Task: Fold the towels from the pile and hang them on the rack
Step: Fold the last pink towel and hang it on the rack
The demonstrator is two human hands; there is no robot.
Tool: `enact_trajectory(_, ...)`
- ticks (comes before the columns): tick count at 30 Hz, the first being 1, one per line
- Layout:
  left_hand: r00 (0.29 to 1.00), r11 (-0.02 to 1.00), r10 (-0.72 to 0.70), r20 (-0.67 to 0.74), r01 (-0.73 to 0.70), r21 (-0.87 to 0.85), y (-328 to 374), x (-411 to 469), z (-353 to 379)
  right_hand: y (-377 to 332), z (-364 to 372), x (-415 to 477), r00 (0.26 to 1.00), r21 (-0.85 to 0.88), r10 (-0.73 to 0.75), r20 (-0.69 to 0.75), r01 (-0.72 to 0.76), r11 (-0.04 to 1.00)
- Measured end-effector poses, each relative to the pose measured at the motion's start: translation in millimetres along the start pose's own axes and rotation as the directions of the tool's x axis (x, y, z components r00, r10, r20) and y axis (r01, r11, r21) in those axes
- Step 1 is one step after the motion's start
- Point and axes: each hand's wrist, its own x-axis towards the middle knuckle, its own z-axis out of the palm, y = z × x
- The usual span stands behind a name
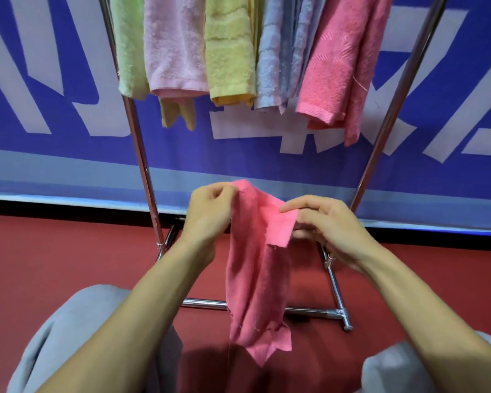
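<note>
Grey-trousered knees [77, 336] sit closest to the lens, one under each forearm, and between them hangs the pink towel [255, 279], held up in mid-air over the red floor [54, 256]. Left hand [210, 211] is curled into a loose fist, fingertips pinching the towel's top edge at its highest point. Right hand [326, 225] sits just beside it, slightly lower, thumb and forefinger pressed together on a flap of the same edge, the other fingers tucked beneath the cloth. Between the two hands the fabric bunches and folds over; below them it drops in a long crumpled strip, its ragged corner dangling down between the knees, clear of the floor.

Straight beyond the hands stands the chrome rack [142, 154], its base bar crossing behind the hanging towel and its two uprights rising on either side. Up above the hands, a row already hangs on it: a green towel [128, 52] over the left hand's side, then a pale pink towel [173, 46], a yellow towel [230, 58], a light blue towel [278, 61], and a coral pink towel [340, 66] over the right hand's side. Behind everything stretches a blue banner [68, 154] with big white shapes.
</note>
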Motion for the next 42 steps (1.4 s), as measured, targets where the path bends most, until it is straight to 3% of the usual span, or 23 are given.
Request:
enact_trajectory(2,0.998,0.992,0.053,0.022,-0.055,0.112,-8,1,8,0,-2,-3,0.998,-0.271,-0.059,0.015,0.061,0.961)
enact_trajectory(4,0.999,0.995,0.031,0.028,-0.034,0.098,-15,3,11,6,-4,-4,0.990,-0.610,-0.139,-0.020,0.098,0.786)
enact_trajectory(7,0.998,0.997,-0.028,0.064,0.023,0.073,-21,4,15,8,-7,-3,0.970,-0.795,-0.240,-0.043,0.112,0.596)
enact_trajectory(9,0.995,0.996,-0.044,0.089,0.037,0.076,-22,0,21,8,-7,-2,0.956,-0.780,-0.293,-0.022,0.167,0.604)
enact_trajectory(12,0.987,0.997,-0.067,0.147,0.058,0.059,-23,-7,27,6,-6,-2,0.953,-0.678,-0.299,0.036,0.244,0.693)
enact_trajectory(16,0.969,0.995,-0.097,0.227,0.103,-0.015,-21,-12,30,5,-3,-3,0.976,-0.646,-0.217,0.037,0.189,0.740)
enact_trajectory(21,0.946,0.992,-0.079,0.315,0.105,-0.067,-17,-15,29,9,0,1,0.970,-0.645,-0.226,-0.094,0.114,0.756)
enact_trajectory(28,0.937,0.997,0.023,0.349,-0.045,0.056,-17,-16,23,10,1,2,0.971,-0.577,-0.192,-0.140,0.078,0.813)
enact_trajectory(31,0.924,0.967,0.091,0.372,-0.172,0.189,-17,-14,17,9,-3,2,0.974,-0.553,-0.191,-0.125,0.092,0.828)
enact_trajectory(34,0.893,0.890,0.170,0.417,-0.321,0.324,-10,-11,8,11,-7,3,0.981,-0.561,-0.189,-0.045,0.131,0.817)
enact_trajectory(36,0.838,0.869,0.153,0.523,-0.367,0.333,-3,-11,0,11,-9,3,0.982,-0.555,-0.158,0.107,0.191,0.810)
enact_trajectory(39,0.797,0.912,0.120,0.591,-0.324,0.251,6,-13,-8,9,-8,2,0.933,-0.472,-0.054,0.356,0.230,0.851)
enact_trajectory(42,0.822,0.958,0.136,0.553,-0.252,0.140,13,-15,-14,9,-5,4,0.914,-0.448,-0.023,0.406,0.221,0.866)
